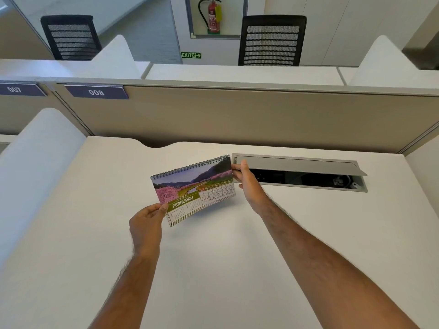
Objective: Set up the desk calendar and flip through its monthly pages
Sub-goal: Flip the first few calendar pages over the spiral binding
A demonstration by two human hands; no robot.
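Note:
A spiral-bound desk calendar (193, 189) shows the FEBRUARY page, with a picture of pink blossom trees and a river above the date grid. It is tilted, its right end farther from me, over the white desk (213, 257). My left hand (146, 225) pinches its lower left corner between thumb and fingers. My right hand (247, 181) grips the upper right edge by the wire binding. I cannot tell whether the calendar's base touches the desk.
An open grey cable tray (299, 172) with a raised lid is set into the desk just right of the calendar. A beige partition (237, 115) labelled 008 closes the far edge. White side dividers (35, 167) flank the desk. Black chairs stand beyond.

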